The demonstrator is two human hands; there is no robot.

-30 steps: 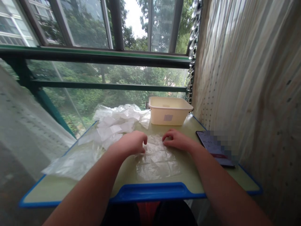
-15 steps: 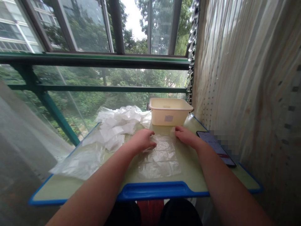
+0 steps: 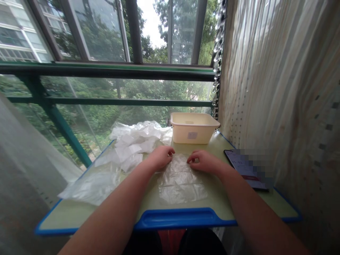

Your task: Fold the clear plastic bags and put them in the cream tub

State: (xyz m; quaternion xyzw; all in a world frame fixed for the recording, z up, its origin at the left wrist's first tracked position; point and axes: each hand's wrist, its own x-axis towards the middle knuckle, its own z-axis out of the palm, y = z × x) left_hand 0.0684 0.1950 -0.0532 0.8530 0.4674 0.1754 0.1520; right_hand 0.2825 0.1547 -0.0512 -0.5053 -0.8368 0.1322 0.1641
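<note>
A clear, creased plastic bag lies flat on the pale green tabletop in front of me. My left hand rests on the bag's far left corner with its fingers curled and pinching the edge. My right hand is on the far right corner, fingers bent and pressed on the plastic. The two hands are a short gap apart at the bag's far end.
A heap of crumpled clear bags lies at the left, with a flat one nearer me. A cream plastic tub stands at the back. A phone lies at the right by the perforated wall. Window railing beyond.
My right hand, which had moved out to the right of the bag half a second ago, has come back in toward the left hand. The left hand has stayed at the far edge.
</note>
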